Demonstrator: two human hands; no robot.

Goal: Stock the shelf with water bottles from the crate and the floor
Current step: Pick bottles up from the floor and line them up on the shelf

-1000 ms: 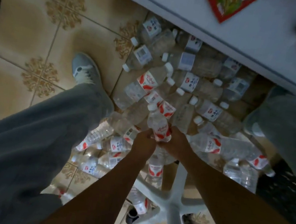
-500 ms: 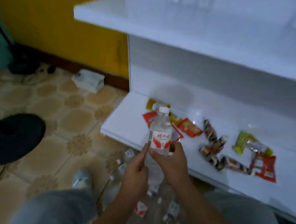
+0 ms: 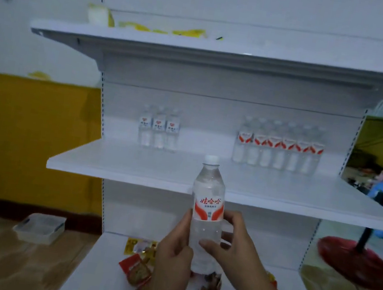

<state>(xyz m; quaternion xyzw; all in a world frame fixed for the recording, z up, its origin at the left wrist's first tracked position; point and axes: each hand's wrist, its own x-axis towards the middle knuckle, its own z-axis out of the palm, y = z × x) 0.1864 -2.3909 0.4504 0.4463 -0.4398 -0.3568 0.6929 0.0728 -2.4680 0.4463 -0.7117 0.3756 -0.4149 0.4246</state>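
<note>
Left hand [image 3: 174,255] and right hand [image 3: 231,249] are both closing fingers around one upright water bottle [image 3: 208,205], holding it before the middle shelf [image 3: 131,168]. Standing at the shelf's back: three bottles [image 3: 158,127] left, six bottles [image 3: 279,145] right.

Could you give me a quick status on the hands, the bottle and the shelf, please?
Left hand and right hand both gripping one upright bottle. Middle shelf partly stocked: three bottles left, six right. Gap between clear.

Dim, bluish; soft (edges warped)
</note>
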